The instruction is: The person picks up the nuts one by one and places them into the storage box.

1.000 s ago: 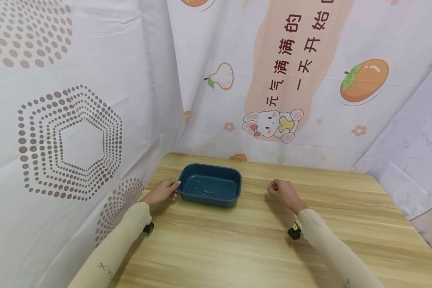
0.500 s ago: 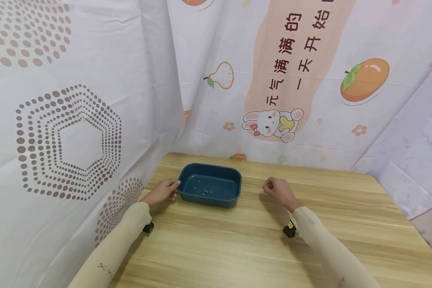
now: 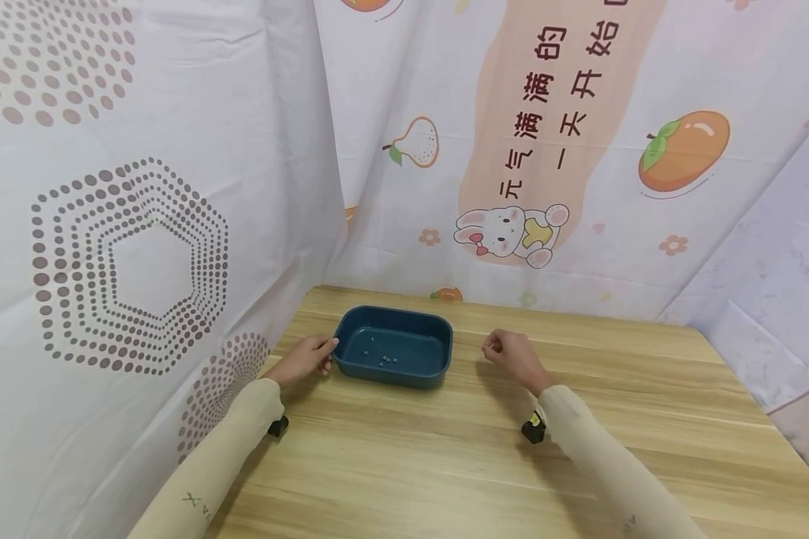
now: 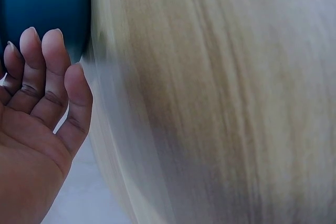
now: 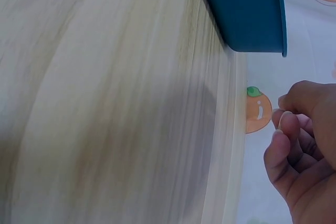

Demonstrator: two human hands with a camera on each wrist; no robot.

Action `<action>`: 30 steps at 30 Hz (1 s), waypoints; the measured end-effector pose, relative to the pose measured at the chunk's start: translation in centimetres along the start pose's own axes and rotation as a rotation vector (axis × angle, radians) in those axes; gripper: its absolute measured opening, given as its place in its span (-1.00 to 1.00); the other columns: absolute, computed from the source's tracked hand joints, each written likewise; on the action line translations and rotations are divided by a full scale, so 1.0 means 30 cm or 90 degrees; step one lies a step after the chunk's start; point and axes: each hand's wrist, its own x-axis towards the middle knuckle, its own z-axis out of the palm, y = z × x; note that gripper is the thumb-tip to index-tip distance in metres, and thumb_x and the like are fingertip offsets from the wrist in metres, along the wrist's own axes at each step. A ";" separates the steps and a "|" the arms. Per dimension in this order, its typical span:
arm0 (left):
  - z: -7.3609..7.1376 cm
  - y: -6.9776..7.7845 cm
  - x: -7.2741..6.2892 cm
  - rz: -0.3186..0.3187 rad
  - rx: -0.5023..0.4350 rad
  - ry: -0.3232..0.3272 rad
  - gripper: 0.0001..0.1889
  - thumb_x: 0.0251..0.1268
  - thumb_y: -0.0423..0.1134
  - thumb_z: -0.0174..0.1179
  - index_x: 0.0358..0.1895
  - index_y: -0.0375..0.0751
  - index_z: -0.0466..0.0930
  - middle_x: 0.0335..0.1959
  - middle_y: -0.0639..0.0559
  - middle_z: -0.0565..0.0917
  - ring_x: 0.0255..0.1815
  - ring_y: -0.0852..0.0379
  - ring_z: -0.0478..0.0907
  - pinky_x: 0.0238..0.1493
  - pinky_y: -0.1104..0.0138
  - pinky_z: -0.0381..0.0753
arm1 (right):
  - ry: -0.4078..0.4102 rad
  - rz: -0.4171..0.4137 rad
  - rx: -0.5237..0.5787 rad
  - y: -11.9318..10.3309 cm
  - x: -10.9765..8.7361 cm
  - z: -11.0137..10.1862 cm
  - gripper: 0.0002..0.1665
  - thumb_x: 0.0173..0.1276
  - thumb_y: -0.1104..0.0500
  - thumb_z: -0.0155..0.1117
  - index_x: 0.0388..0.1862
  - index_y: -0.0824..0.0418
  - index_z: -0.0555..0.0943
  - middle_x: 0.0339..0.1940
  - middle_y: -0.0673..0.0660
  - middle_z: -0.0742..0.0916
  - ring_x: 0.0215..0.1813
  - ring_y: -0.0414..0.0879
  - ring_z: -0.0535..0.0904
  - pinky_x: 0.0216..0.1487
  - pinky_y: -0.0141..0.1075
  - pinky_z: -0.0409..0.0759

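Note:
A dark teal plastic bin [image 3: 414, 349] stands at the back left of the wooden table. Several tiny ring-like pieces [image 3: 395, 361] lie scattered on its floor. My left hand [image 3: 305, 356] holds the left end of the bin, thumb at the rim and fingers under it; the left wrist view has those fingers [image 4: 32, 59] close against the outer wall, with the thumb out of sight. To the right of the bin, over the table, my right hand [image 3: 515, 356] has curled fingers, thumb and index tips together. I cannot tell whether something tiny is pinched there.
The wooden table [image 3: 431, 464] spreads out around the bin. White printed curtains rise behind it [image 3: 377, 224] and close along the left side [image 3: 256, 187]. A marbled sheet [image 3: 782, 299] hangs on the right. A black wrist camera [image 3: 534, 429] sits under the right sleeve.
My right hand has moved left toward the bin, its fingers still curled together. The left hand, the bin and the tiny pieces have stayed in place.

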 end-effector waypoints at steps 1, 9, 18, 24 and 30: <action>0.000 0.000 -0.001 0.001 0.000 0.001 -0.60 0.72 -0.05 -0.06 -0.27 -0.30 0.49 -0.43 -0.10 0.57 -0.44 0.04 0.56 -0.29 0.22 0.69 | 0.000 0.000 -0.001 -0.003 0.002 0.003 -0.96 0.44 0.28 0.33 -0.23 0.26 0.68 -0.40 0.04 0.73 -0.38 -0.16 0.58 -0.36 -0.29 0.57; 0.001 0.006 -0.007 0.005 0.005 0.002 -0.61 0.72 -0.06 -0.06 -0.27 -0.29 0.49 -0.43 -0.10 0.57 -0.44 0.03 0.56 -0.28 0.21 0.69 | 0.003 -0.023 -0.006 -0.020 0.014 0.028 -0.96 0.43 0.28 0.33 -0.25 0.24 0.68 -0.42 0.03 0.73 -0.39 -0.17 0.57 -0.36 -0.30 0.56; 0.001 -0.001 -0.006 0.009 0.007 0.004 -0.60 0.72 -0.06 -0.07 -0.28 -0.30 0.48 -0.43 -0.10 0.57 -0.44 0.04 0.56 -0.29 0.22 0.70 | -0.003 -0.032 0.007 -0.059 0.024 0.051 -0.95 0.44 0.26 0.34 -0.24 0.23 0.70 -0.43 0.01 0.73 -0.40 -0.18 0.57 -0.34 -0.29 0.58; 0.001 -0.003 -0.007 0.007 0.007 0.006 -0.61 0.72 -0.06 -0.07 -0.28 -0.29 0.48 -0.43 -0.09 0.57 -0.43 0.04 0.55 -0.29 0.22 0.70 | -0.007 -0.033 0.004 -0.086 0.033 0.066 -0.96 0.45 0.26 0.33 -0.23 0.22 0.69 -0.40 0.02 0.74 -0.38 -0.17 0.58 -0.32 -0.29 0.59; -0.002 -0.009 0.001 0.010 0.003 0.003 -0.59 0.71 -0.03 -0.06 -0.29 -0.28 0.47 -0.43 -0.10 0.57 -0.43 0.04 0.55 -0.28 0.21 0.69 | -0.004 -0.049 0.002 -0.101 0.042 0.079 -0.94 0.47 0.25 0.32 -0.21 0.23 0.69 -0.40 0.01 0.74 -0.39 -0.20 0.60 -0.36 -0.32 0.60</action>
